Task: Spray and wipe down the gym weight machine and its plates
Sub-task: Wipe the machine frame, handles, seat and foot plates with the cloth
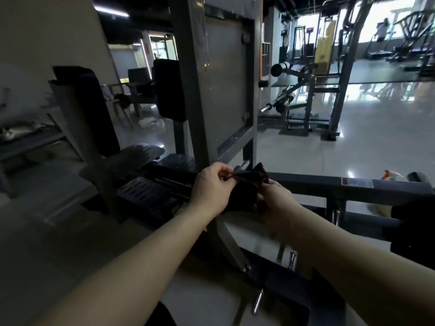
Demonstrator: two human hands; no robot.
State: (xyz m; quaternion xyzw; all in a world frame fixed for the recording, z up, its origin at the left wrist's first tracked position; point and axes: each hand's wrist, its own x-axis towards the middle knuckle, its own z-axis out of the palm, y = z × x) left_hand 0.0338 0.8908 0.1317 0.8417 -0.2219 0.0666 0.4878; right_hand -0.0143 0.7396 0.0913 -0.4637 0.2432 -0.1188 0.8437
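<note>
My forearms (141, 267) reach out. Left hand (213, 184) pinches the dark cloth (249, 182) at its top edge and right hand (276, 198) grips its lower end; probably folding a clean face. Machine (195, 90) at 12 o'clock, spray bottle (392, 176) untouched at 3 o'clock.

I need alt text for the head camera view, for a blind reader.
The left hand and right hand hold a dark cloth between them, in front of the grey weight machine frame. A spray bottle shows at far right; other gym machines stand behind.
</note>
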